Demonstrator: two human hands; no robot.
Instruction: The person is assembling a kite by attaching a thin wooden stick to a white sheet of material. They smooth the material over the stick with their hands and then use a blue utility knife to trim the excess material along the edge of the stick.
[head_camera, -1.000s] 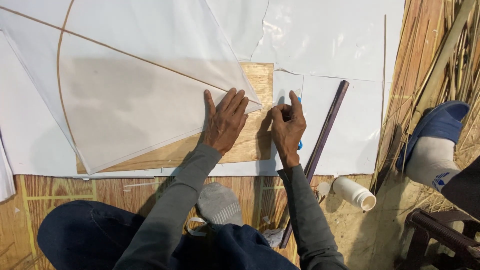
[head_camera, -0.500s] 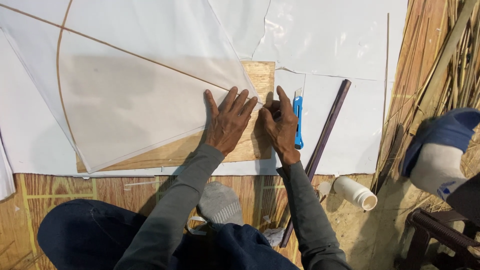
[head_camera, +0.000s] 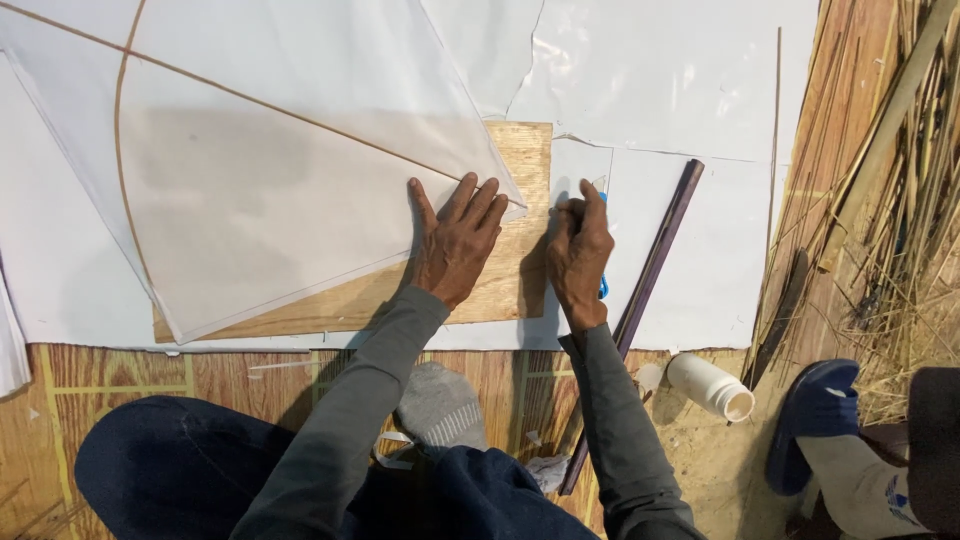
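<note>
Two hands worked at the near corner of a translucent paper kite (head_camera: 270, 190) laid over a plywood board (head_camera: 520, 250). The left hand (head_camera: 455, 240) lay palm down with fingers spread flat, pressing the kite's paper against the board just beside the thin bamboo spine (head_camera: 300, 115); it gripped nothing. The right hand (head_camera: 580, 255) was curled closed around a blue-handled cutter (head_camera: 603, 285), of which only a short part showed below the fingers, positioned just right of the board's edge on white paper sheets (head_camera: 700, 280). A long dark strip (head_camera: 655, 260) lay diagonally beside the right hand. A white plastic bottle (head_camera: 710, 387) lay on its side near the right forearm. Dry reeds (head_camera: 900, 200) were stacked along the right edge
</note>
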